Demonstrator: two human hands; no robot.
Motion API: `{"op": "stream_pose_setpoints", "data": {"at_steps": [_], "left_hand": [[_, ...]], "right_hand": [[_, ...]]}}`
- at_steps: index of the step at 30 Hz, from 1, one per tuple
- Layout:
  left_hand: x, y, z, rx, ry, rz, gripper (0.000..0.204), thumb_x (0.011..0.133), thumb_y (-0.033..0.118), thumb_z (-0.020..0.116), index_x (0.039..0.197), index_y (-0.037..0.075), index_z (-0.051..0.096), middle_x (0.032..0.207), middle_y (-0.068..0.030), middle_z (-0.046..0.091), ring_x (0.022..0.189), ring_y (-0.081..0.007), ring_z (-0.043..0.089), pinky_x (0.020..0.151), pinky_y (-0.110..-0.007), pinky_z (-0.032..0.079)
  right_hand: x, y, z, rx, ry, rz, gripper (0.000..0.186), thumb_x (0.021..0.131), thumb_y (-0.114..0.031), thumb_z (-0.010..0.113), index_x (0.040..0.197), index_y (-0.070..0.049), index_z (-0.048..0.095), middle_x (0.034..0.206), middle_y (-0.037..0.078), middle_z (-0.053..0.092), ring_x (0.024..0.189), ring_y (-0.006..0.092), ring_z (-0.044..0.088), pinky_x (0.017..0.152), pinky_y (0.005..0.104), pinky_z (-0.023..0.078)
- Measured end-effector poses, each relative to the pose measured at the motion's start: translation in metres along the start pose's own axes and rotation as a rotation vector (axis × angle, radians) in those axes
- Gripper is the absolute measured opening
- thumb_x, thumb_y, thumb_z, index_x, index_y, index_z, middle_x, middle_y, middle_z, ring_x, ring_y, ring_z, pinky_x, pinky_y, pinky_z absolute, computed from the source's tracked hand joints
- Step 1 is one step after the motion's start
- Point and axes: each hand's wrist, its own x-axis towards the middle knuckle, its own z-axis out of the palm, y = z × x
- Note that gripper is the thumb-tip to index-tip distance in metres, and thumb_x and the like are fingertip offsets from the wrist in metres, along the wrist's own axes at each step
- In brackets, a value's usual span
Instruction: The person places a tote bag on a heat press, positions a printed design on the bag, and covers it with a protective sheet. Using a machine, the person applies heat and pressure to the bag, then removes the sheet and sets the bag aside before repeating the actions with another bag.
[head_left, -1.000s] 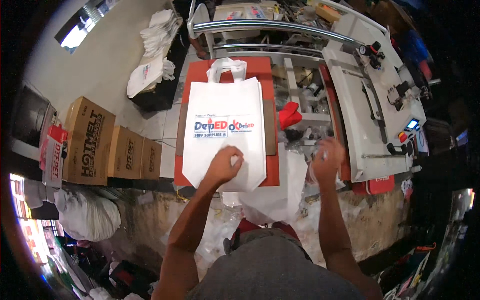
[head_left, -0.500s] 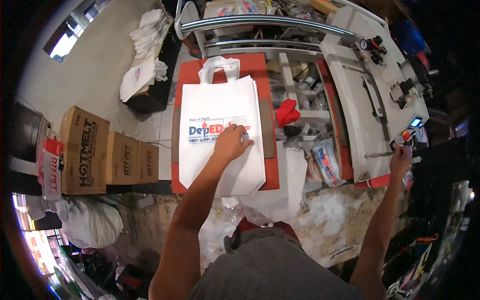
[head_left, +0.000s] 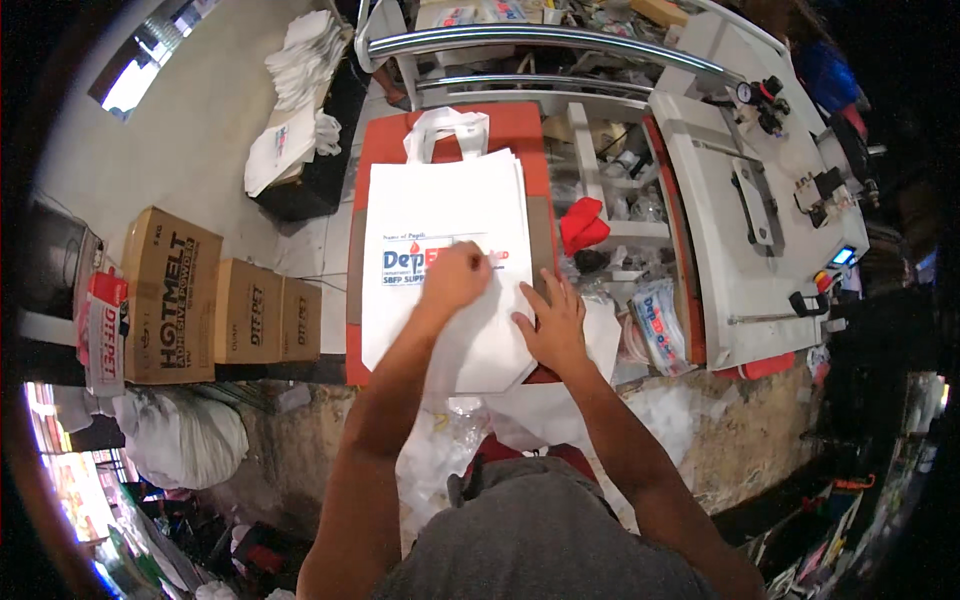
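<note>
A white tote bag with looped handles lies flat on the red heat press pad, apparently on top of other white bags. Blue and red printing crosses its middle. Over the right part of that print, my left hand is closed and slightly blurred, fingers curled; what they pinch, if anything, cannot be made out. My right hand rests at the bag's right edge, fingers spread and holding nothing.
The heat press machine's white second station, with a gauge and small lit display, stands at right. A red cloth lies between the stations. Metal bars cross the back. Cardboard boxes and stacked white bags are at left.
My right hand has come left from the machine's control side to the bag's right edge. My left hand's fingers have curled shut over the print.
</note>
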Motion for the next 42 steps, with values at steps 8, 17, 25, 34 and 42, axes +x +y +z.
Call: {"op": "stream_pose_setpoints", "data": {"at_steps": [8, 17, 25, 34, 42], "left_hand": [[-0.03, -0.301, -0.292, 0.359, 0.774, -0.374, 0.033, 0.092, 0.033, 0.059, 0.087, 0.003, 0.071, 0.075, -0.0091, 0.069, 0.067, -0.0224, 0.065, 0.061, -0.036, 0.051], [-0.301, -0.355, -0.185, 0.555, 0.349, -0.485, 0.022, 0.091, 0.021, 0.062, 0.095, -0.001, 0.062, 0.081, -0.0203, 0.061, 0.081, -0.0379, 0.062, 0.07, -0.046, 0.049], [-0.616, -0.329, 0.088, 0.73, -0.742, -0.505, 0.041, 0.089, 0.04, 0.06, 0.081, 0.001, 0.071, 0.092, -0.0254, 0.07, 0.077, -0.0395, 0.07, 0.076, -0.053, 0.054], [-0.459, -0.23, 0.105, -0.076, -0.281, -0.701, 0.034, 0.086, 0.032, 0.07, 0.099, 0.001, 0.067, 0.094, -0.0202, 0.071, 0.089, -0.0352, 0.069, 0.08, -0.044, 0.055], [-0.378, -0.088, 0.088, -1.233, -0.363, -1.054, 0.073, 0.089, 0.035, 0.073, 0.147, 0.014, 0.035, 0.131, -0.0152, 0.055, 0.101, -0.0227, 0.063, 0.087, -0.039, 0.053]], "right_hand": [[0.003, -0.024, 0.004, 0.075, 0.033, -0.07, 0.048, 0.089, -0.032, 0.069, 0.132, -0.015, 0.061, 0.147, 0.017, 0.044, 0.134, 0.0397, 0.04, 0.108, 0.0557, 0.031], [-0.127, 0.166, 0.091, 0.113, 0.305, 0.535, 0.029, 0.083, -0.016, 0.073, 0.103, 0.001, 0.063, 0.099, 0.019, 0.064, 0.097, 0.0348, 0.061, 0.087, 0.0445, 0.049], [-0.203, 0.186, 0.119, -0.171, -0.141, 0.484, 0.043, 0.077, -0.031, 0.078, 0.1, 0.003, 0.065, 0.099, 0.021, 0.066, 0.093, 0.0381, 0.064, 0.085, 0.0472, 0.051], [-0.216, 0.199, 0.147, 0.079, -0.219, 0.752, 0.047, 0.072, -0.034, 0.082, 0.097, 0.004, 0.066, 0.089, 0.017, 0.067, 0.085, 0.0342, 0.067, 0.08, 0.0432, 0.054], [-0.261, 0.126, -0.007, 1.146, -0.197, 0.878, 0.041, 0.082, -0.025, 0.077, 0.108, 0.005, 0.064, 0.094, 0.008, 0.068, 0.08, 0.0168, 0.062, 0.072, 0.0305, 0.05]]}}
